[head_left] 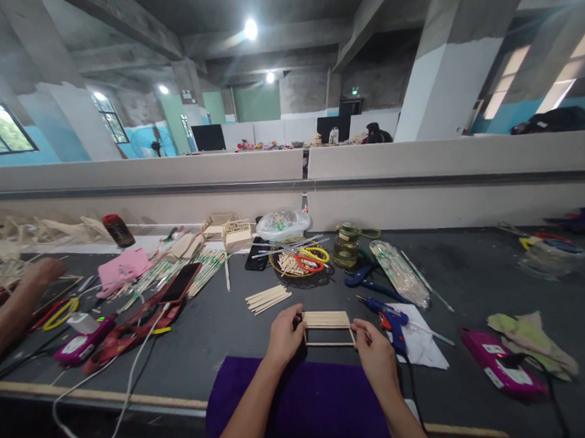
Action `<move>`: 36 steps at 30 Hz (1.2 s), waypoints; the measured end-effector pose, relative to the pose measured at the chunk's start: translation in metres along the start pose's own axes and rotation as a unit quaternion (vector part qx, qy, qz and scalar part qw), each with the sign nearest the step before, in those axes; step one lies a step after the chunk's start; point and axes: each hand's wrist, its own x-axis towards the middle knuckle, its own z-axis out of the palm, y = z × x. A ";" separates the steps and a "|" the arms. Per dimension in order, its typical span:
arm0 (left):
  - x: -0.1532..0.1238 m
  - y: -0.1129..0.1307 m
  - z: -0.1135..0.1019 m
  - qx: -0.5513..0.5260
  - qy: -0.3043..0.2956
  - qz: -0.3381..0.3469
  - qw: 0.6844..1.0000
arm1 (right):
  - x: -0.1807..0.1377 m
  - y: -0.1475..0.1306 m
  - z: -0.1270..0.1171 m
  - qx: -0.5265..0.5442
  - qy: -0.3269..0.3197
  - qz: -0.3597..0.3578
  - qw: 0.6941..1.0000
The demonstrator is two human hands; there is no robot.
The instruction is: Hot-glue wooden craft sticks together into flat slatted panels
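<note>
A small rectangular frame of pale wooden sticks [326,319] lies between my hands, its far part covered by several sticks side by side and its near part bare. My left hand [287,336] grips its left end with fingers closed. At the right end, my right hand [374,347] pinches the frame's side with thumb and fingers. Just beyond my left hand lies a row of loose wooden sticks [268,299]. A blue hot glue gun [390,320] rests on a white paper [424,346] beside my right hand.
A basket [296,264] of short sticks holds red-yellow scissors [311,259]. Behind are a jar [346,247], blue pliers [364,277] and a plastic-wrapped bundle [400,271]. A magenta power strip [503,363] lies right. Left, a phone [181,283] trails a white cable; another person's arm [18,305] reaches in.
</note>
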 end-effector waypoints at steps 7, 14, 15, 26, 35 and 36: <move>0.002 -0.010 0.001 -0.074 0.019 -0.016 0.997 | 0.000 0.002 -0.001 0.000 -0.003 -0.002 1.000; 0.001 -0.006 0.001 -0.052 0.017 -0.005 0.998 | 0.000 0.005 0.000 -0.007 -0.010 0.005 1.000; 0.001 -0.005 0.001 -0.051 0.014 -0.009 0.999 | 0.000 0.006 0.000 -0.006 -0.010 0.007 1.000; -0.001 -0.002 0.002 -0.039 -0.003 -0.037 0.999 | -0.004 -0.002 -0.005 -0.019 0.005 -0.011 1.000; -0.001 0.005 -0.002 -0.003 -0.005 -0.034 0.999 | -0.003 0.001 -0.003 -0.036 -0.011 -0.002 0.999; -0.001 0.005 -0.002 -0.002 -0.005 -0.034 0.999 | -0.003 0.001 -0.003 -0.035 -0.011 -0.003 0.999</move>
